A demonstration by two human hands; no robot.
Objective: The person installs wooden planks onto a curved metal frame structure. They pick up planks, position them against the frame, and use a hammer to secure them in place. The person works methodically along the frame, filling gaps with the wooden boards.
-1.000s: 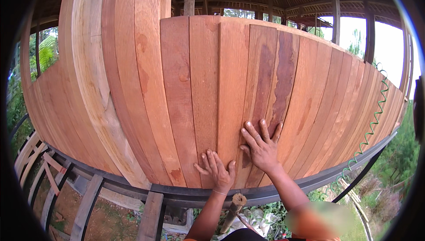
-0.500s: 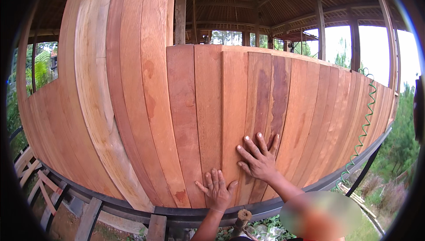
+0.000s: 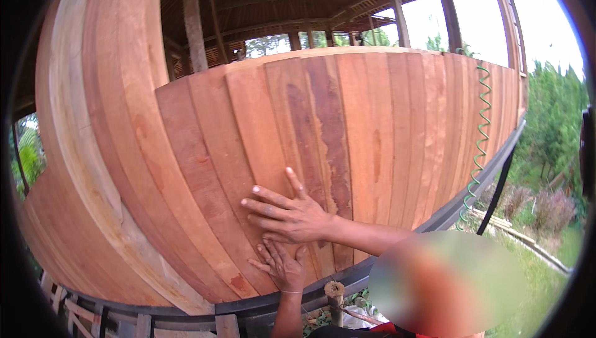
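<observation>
Upright reddish-brown wooden boards (image 3: 366,139) stand side by side as a wall in front of me. My right hand (image 3: 288,214) lies with spread fingers against the boards, left of the dark-stained plank (image 3: 329,127). Just below it, my left hand (image 3: 282,266) rests on the lower part of the boards, fingers apart. Its fingertips come close to the underside of my right hand; whether they touch I cannot tell. Neither hand holds anything. My right forearm reaches in from the lower right, partly behind a blurred patch.
Taller boards, one of them pale (image 3: 74,120), rise at the left. A green coiled hose (image 3: 481,133) hangs down the wall at the right. A dark beam (image 3: 261,302) runs under the boards, near a cut round post (image 3: 334,289). Behind stand roof posts (image 3: 193,21).
The view has turned and tilted to the right. My right hand has shifted left across the boards, with its fingers now pointing more leftward, closer above my left hand.
</observation>
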